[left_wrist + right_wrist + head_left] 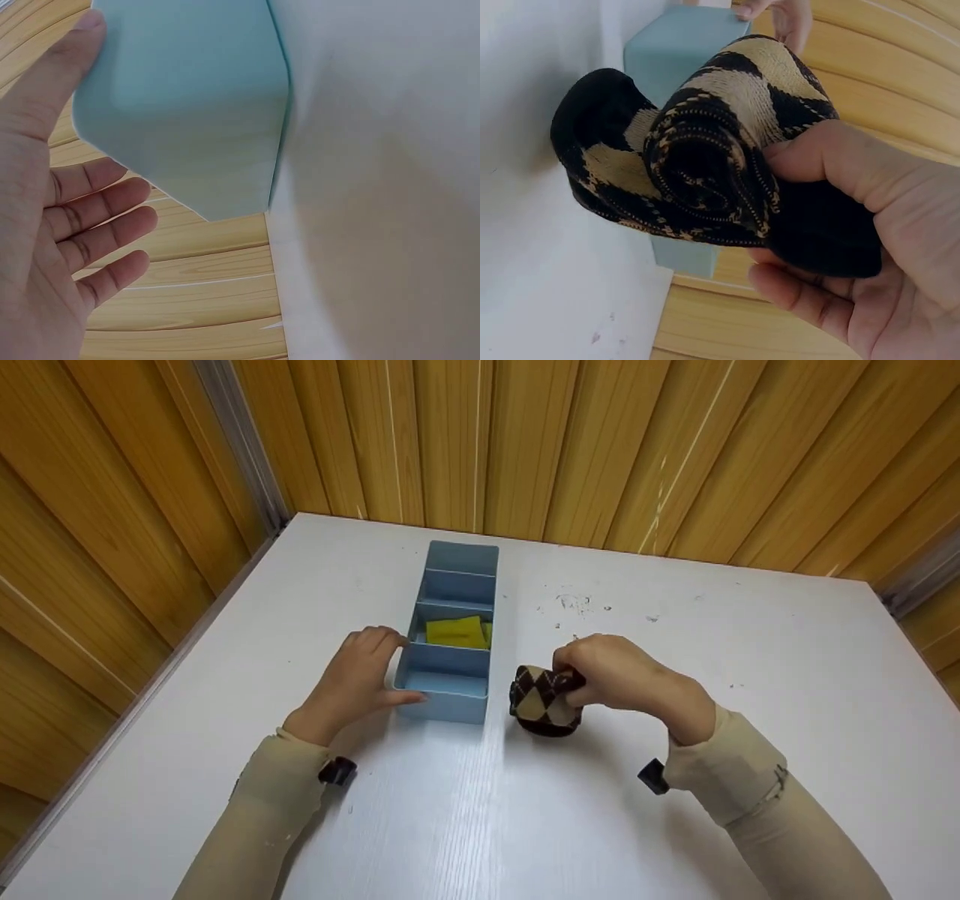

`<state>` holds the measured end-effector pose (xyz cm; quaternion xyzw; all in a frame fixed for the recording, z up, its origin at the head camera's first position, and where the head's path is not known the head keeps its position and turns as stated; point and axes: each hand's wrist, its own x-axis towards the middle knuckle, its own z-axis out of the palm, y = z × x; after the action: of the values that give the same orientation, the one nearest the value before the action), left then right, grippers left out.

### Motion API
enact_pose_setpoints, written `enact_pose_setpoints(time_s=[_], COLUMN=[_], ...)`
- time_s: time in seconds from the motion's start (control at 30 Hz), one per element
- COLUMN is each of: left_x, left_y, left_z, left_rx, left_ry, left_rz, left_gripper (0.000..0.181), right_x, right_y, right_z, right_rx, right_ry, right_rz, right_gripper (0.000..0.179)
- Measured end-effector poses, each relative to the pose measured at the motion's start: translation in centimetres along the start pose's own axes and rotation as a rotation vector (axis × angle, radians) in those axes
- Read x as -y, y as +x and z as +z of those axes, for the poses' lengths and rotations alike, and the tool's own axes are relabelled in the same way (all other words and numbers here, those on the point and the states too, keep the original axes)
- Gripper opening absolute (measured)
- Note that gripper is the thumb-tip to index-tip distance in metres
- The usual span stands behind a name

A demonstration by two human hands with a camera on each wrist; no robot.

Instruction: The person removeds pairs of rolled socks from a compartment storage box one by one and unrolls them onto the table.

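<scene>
In the head view my right hand [619,671] pinches a partly rolled argyle sock [540,701], black and tan, to the right of a blue divided storage box [442,709]. The right wrist view shows the sock's rolled end [705,169] by the thumb, with a black part between thumb and fingers. My left hand [356,675] is at the box's near left corner, its thumb on the front rim and its other fingers spread along the left side. A folded yellow cloth [454,631] lies in the second compartment from the near end.
The box stands lengthwise on a white table [600,825], its far end near the back edge. Wood-panelled walls [525,442] rise behind the table and at the left. Dark specks [574,604] mark the tabletop right of the box.
</scene>
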<state>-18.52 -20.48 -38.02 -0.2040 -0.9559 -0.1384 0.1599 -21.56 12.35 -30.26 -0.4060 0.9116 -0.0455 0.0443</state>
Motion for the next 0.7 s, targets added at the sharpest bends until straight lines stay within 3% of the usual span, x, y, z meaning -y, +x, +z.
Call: enact_pose_setpoints(time_s=[0.37,0.7], left_x=[-0.3,-0.4], left_y=[-0.5,-0.4], left_z=[-0.4,-0.2], left_rx=[0.005,-0.024], left_ry=[-0.004,0.010], left_rz=[-0.012,0.027], left_gripper=[0.076,0.075], right_x=[-1.7,-2.7], right_y=[0.3,0.8], right_z=[1.4,2.6], right_rx=[-0.001,-0.020], right_ry=[0.072,0.136], right_rz=[0.014,0.039], right_gripper=[0.016,0.017])
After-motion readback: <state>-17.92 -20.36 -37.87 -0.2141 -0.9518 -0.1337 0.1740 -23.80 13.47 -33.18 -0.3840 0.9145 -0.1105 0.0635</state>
